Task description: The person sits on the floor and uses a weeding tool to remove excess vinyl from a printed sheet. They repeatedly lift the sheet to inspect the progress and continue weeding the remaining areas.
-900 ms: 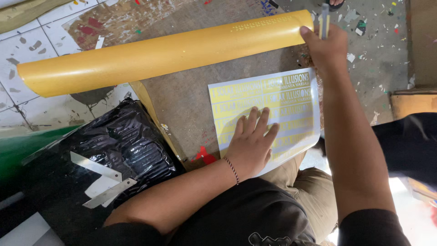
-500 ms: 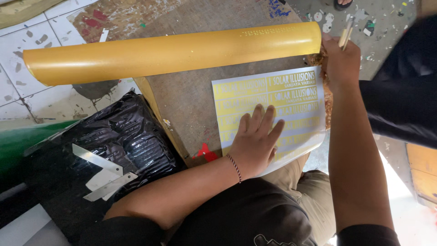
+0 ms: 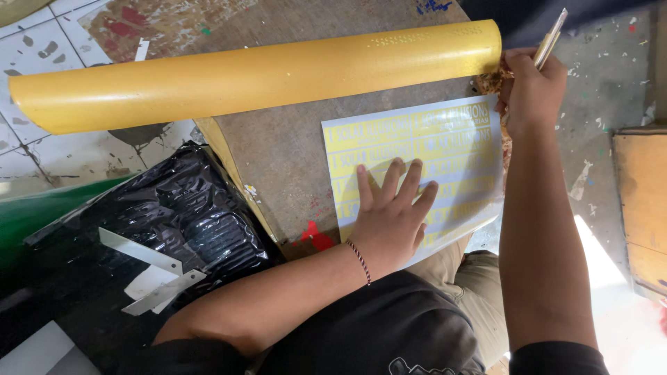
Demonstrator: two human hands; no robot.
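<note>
A sheet of yellow cut-out stickers on white backing (image 3: 445, 149) lies on a brown board (image 3: 285, 146). My left hand (image 3: 390, 212) presses flat on the sheet's lower middle, fingers spread. My right hand (image 3: 531, 87) is closed around a slim utility knife (image 3: 550, 38) at the sheet's upper right corner, blade end pointing up and away. A long roll of yellow vinyl (image 3: 257, 73) lies across the far side of the board, just above the sheet.
A black plastic bag (image 3: 167, 222) with white paper strips (image 3: 149, 267) sits to the left on the tiled floor. A green roll (image 3: 42, 212) lies at far left. A wooden board edge (image 3: 639, 201) stands at the right. Scraps litter the concrete floor.
The view shifted; my right hand with the knife has come down from the end of the yellow roll to the sheet's top right corner. My left hand stays pressed on the sheet.
</note>
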